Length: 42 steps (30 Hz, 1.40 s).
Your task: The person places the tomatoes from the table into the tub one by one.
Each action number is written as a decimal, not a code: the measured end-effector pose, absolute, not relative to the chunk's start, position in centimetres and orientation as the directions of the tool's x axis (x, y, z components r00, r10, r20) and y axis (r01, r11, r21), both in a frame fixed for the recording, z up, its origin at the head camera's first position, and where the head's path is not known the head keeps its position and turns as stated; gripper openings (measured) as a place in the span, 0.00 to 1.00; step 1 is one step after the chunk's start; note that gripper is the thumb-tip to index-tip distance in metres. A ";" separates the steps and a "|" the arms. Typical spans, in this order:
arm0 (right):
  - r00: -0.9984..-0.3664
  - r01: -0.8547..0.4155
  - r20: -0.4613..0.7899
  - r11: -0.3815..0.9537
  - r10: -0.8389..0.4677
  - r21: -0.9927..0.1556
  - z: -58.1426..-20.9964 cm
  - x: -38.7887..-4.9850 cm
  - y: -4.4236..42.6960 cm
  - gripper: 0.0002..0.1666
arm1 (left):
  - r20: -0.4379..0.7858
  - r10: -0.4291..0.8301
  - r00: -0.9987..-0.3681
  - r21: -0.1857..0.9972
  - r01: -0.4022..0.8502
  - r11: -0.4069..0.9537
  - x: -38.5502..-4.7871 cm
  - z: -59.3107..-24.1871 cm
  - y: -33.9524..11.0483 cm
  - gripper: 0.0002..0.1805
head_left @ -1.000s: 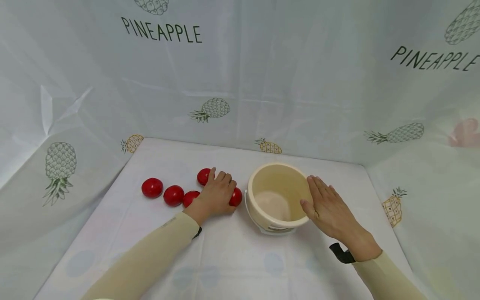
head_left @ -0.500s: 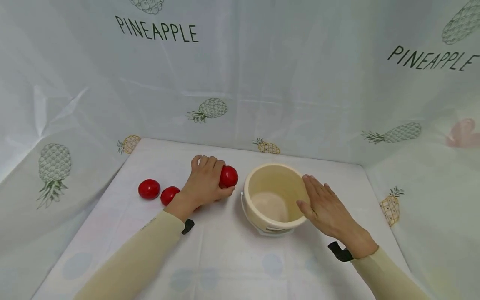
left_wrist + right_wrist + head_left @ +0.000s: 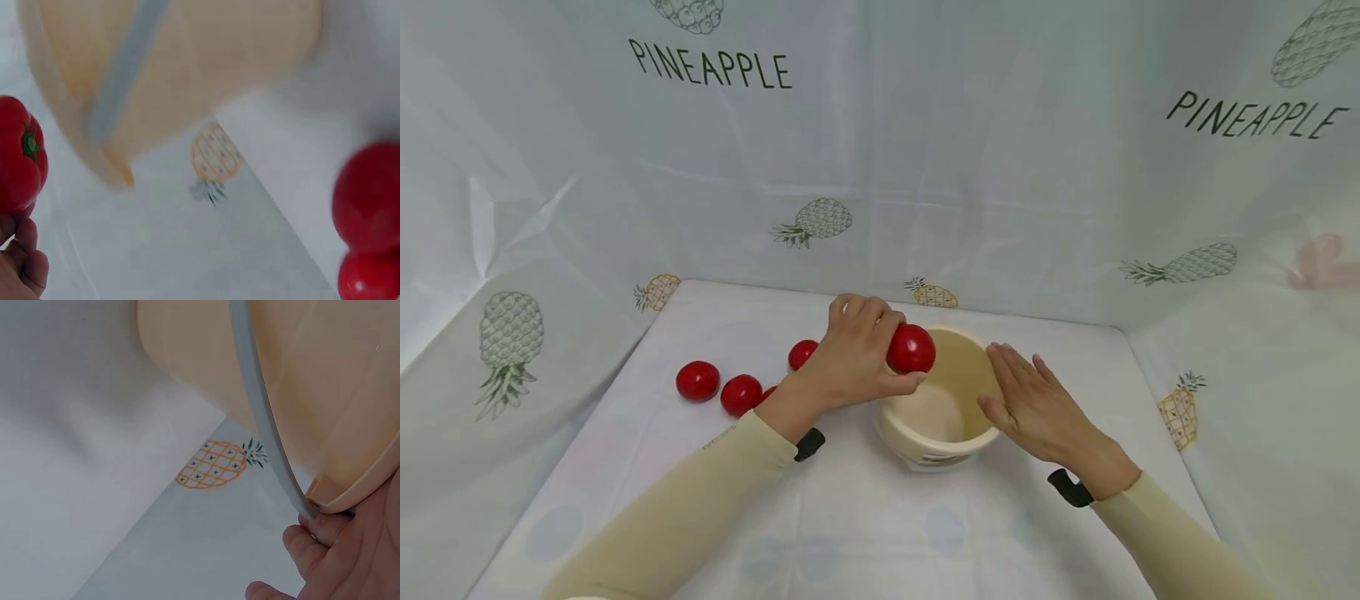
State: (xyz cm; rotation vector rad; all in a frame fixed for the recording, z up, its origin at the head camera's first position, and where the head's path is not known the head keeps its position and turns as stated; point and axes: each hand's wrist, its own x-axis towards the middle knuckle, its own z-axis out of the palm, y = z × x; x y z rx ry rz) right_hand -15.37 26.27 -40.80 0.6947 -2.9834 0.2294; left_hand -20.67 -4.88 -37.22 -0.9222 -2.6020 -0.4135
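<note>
We are seeing the left hand (image 3: 861, 354) near the middle of the frame, its fingers curling round a red fruit (image 3: 912, 348), with the knuckles arching along the top and the thumb lying underneath. The left forearm is reaching up from the lower left, bending at the wrist so that the back of the hand is facing us. The held fruit is hanging in front of the upper-left rim of a cream bucket (image 3: 961, 367), and in the left wrist view we are seeing its green stem.

The right hand (image 3: 1037, 408) is lying flat along the bucket's right side, fingers straight, thumb standing apart; in the right wrist view we are finding it touching the rim, beside one end of the grey handle (image 3: 257, 394). Its forearm is slanting up from the lower right. Both arms are wearing a pale sleeve (image 3: 685, 500) and a black strap (image 3: 1071, 487).

Left of the bucket, four loose red fruits (image 3: 697, 381) are sitting on the white table (image 3: 865, 533), one partly hiding behind the left wrist. Behind everything, a pale sheet (image 3: 1000, 167) is hanging, showing printed pineapples and the word PINEAPPLE twice.
</note>
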 end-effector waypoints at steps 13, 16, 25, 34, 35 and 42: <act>-0.908 -0.420 0.064 0.896 -0.415 -0.145 -41.2 -15.5 25.7 0.47 | 0.368 0.596 -0.713 0.126 0.674 0.728 -20.6 -38.3 -1.6 0.38; -0.906 -0.423 0.068 0.894 -0.417 -0.149 -41.2 -15.5 25.7 0.47 | 0.335 0.602 -0.725 0.129 0.668 0.733 -20.8 -38.7 -1.4 0.39; -0.906 -0.422 0.070 0.895 -0.416 -0.143 -41.0 -15.4 25.6 0.48 | 0.214 0.638 -0.739 0.095 0.666 0.740 -21.3 -39.5 -0.6 0.40; -0.906 -0.423 0.064 0.897 -0.418 -0.131 -41.1 -15.4 25.6 0.49 | 0.095 0.661 -0.744 0.137 0.668 0.732 -21.7 -40.3 -0.5 0.40; -0.906 -0.423 0.065 0.897 -0.418 -0.131 -41.1 -15.4 25.6 0.49 | 0.092 0.663 -0.743 0.136 0.669 0.730 -21.7 -40.3 -0.5 0.40; -0.903 -0.430 0.084 0.895 -0.422 -0.122 -41.1 -15.4 25.7 0.49 | 0.046 0.674 -0.738 0.107 0.674 0.731 -21.7 -40.0 -0.3 0.40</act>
